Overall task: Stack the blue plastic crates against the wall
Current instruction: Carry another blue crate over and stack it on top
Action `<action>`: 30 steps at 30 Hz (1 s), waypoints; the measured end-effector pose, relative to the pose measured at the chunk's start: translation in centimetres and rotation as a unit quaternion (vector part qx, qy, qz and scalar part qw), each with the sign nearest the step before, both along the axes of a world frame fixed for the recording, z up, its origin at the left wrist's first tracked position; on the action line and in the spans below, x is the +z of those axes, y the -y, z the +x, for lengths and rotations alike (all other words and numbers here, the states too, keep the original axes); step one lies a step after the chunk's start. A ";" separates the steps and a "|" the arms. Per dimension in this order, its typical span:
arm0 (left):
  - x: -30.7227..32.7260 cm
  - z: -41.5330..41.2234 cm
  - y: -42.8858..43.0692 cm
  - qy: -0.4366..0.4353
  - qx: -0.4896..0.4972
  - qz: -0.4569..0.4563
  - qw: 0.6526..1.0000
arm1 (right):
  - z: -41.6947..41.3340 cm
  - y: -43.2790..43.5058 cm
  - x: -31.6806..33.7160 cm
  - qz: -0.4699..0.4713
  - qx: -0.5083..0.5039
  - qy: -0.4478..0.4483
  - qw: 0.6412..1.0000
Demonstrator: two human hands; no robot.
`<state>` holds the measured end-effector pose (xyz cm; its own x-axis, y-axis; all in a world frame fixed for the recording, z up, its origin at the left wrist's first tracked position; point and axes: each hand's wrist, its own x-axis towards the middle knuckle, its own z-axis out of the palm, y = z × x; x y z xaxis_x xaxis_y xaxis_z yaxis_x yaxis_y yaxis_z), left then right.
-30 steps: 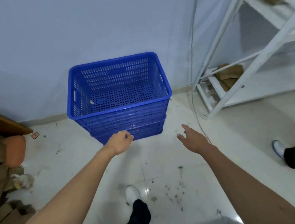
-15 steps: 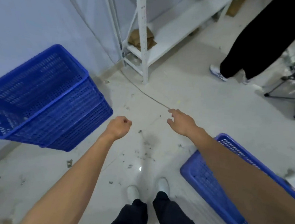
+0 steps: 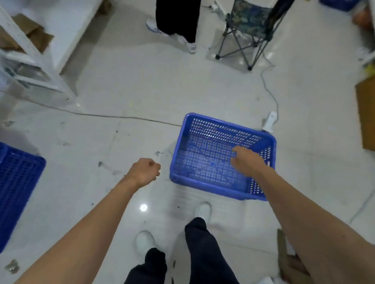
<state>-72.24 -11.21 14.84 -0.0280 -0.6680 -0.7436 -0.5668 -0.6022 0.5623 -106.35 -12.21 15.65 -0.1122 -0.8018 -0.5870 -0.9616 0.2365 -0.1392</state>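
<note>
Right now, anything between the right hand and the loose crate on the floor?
Nothing visible. The right hand is open and reaches over the loose blue crate, with no object between them. The left hand is fisted, off to the crate's left. A thin cable runs up to the crate's far left corner.

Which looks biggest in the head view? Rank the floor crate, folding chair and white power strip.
1. Floor crate, largest.
2. Folding chair, smaller, though it stands farther from the camera, so true size is unsure.
3. White power strip, smallest.
</note>
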 end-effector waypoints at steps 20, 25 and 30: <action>-25.5 -31.9 -1.4 -0.025 0.100 0.309 0.945 | -27.2 10.9 -23.7 0.037 0.068 -0.015 0.997; -33.5 -33.3 -1.4 -0.054 0.207 0.353 0.911 | -27.5 14.6 -30.9 0.049 0.064 -0.024 0.996; -39.3 -32.2 -1.2 -0.050 0.319 0.344 0.882 | -26.7 17.9 -36.7 0.015 0.066 -0.036 0.997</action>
<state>-104.40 -10.02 -24.49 0.1017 0.0366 -0.9941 0.0435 -0.9985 -0.0323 -133.03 -30.09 -21.02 -0.0495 -0.7940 -0.6059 -0.9919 0.1101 -0.0632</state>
